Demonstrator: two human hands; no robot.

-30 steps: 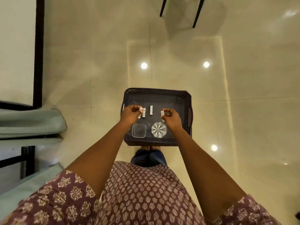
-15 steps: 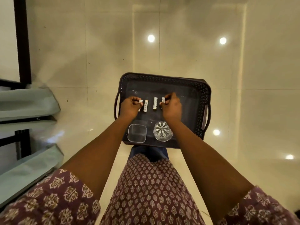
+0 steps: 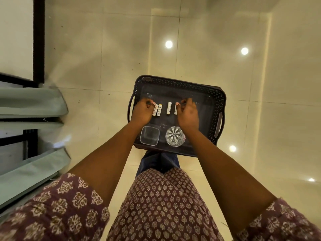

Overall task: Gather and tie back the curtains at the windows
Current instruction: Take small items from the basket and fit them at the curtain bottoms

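A person in a maroon block-print tunic (image 3: 152, 206) stood over a dark perforated tray (image 3: 218, 100) on a glossy tiled floor (image 3: 121, 49), both arms stretched down into it. Nearest the feet, at the tray's near edge, sat a square clear container (image 3: 149, 136) and, just beside it, a cut-glass tumbler (image 3: 175, 136). Beyond them four small white batteries (image 3: 164, 109) lay in a row across the tray's middle. The left hand (image 3: 142, 111) had its fingers curled, pinching the top of the leftmost battery (image 3: 154, 110); the right hand (image 3: 188, 113) pinched the rightmost battery (image 3: 176, 109) the same way. The two middle batteries lay untouched and slightly apart.

No curtain, tie-back or window appeared in view; only pale green cushions (image 3: 33, 101) on a dark frame showed at the left, so the task's own things lay somewhere out of frame, and the curtain work looked not yet begun.

For the step in hand, seemingly lining up the cells, a light fingertip pinch near each end cap would probably serve best, setting them down parallel and evenly spaced. The round cells would likely roll on the smooth tray floor, and a careless wrist could knock the tumbler just behind the right hand.
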